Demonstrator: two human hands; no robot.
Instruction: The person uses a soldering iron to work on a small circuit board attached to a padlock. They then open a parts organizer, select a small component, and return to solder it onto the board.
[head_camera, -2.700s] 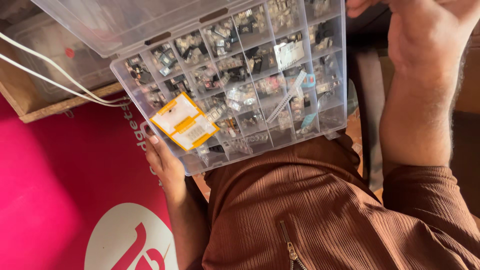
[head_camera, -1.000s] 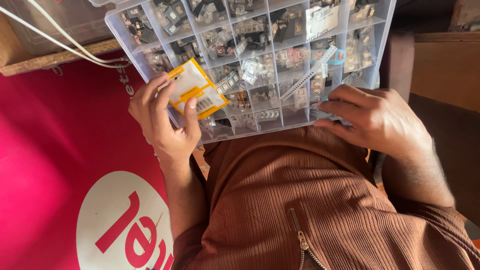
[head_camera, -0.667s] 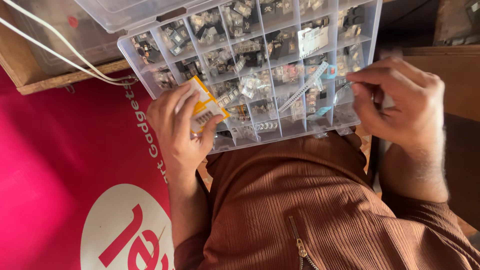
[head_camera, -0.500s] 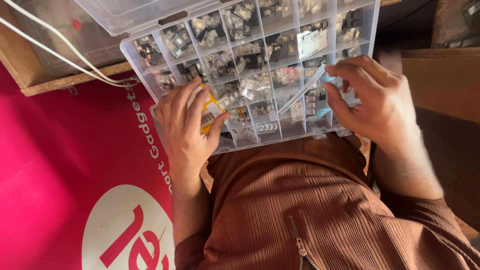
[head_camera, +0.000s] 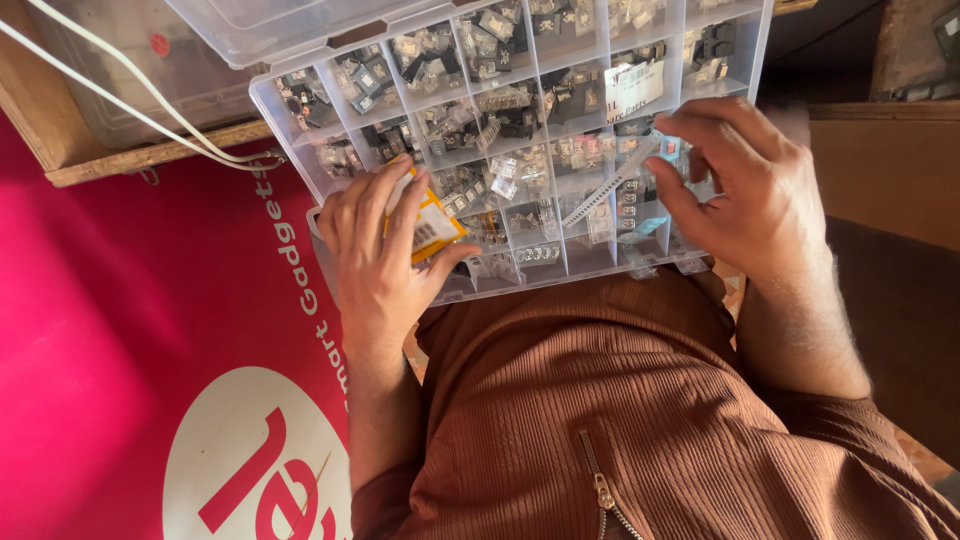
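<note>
Head view looks straight down onto a clear plastic organizer box (head_camera: 520, 150) with a grid of little compartments, resting against the person's lap and brown ribbed shirt (head_camera: 640, 420). Compartments are stuffed with tiny parts in small clear bags, way too small for me to say what each one is. The left hand (head_camera: 375, 265) sits on the near left corner of the box, fingers (head_camera: 405, 205) curled loosely over a small yellow packet (head_camera: 432, 228) with a white label, thumb pressing up against its lower edge, so it's got hold of that packet right over the corner compartments. The right hand (head_camera: 745, 190) is on the other side, over the right-hand compartments, fingers bent down and pinched fairly close together into the tray; I can't tell if there's actually anything between the fingertips, they hide it. A white strip (head_camera: 610, 182) lies diagonally across a few compartments between the two hands, just left of the right hand. The box's clear lid (head_camera: 290, 25) is flipped open at the far side. Two white cables (head_camera: 130, 95) run across the wooden edge (head_camera: 130, 165) at upper left, and a big pink banner (head_camera: 130, 360) with a white circle covers the lower left.
</note>
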